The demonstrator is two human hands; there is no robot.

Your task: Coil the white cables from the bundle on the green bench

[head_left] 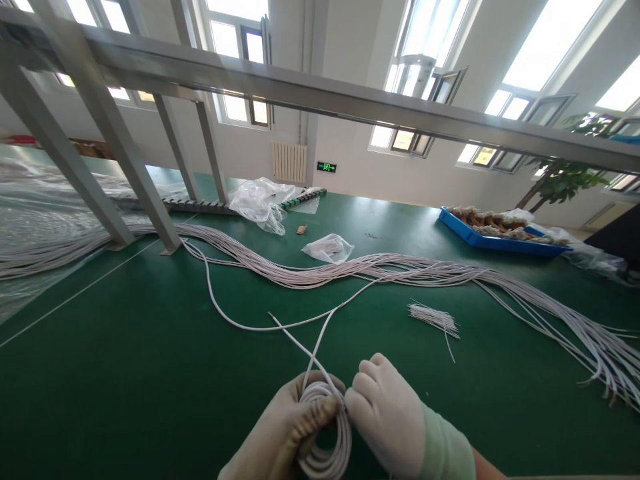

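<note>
At the green table's [125, 373] near edge, my gloved left hand [280, 433] and right hand [385, 417] clamp the coiled white wire [327, 433], whose crossed loose tail could snag.

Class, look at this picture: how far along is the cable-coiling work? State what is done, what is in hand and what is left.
Done: several loops of thin white cable already form a coil. In hand: the gloved left hand grips the coil while the gloved right hand pinches it. Left: the cable's loose tail trails uncoiled across the green table, and a long bundle of white cables lies behind.
</note>
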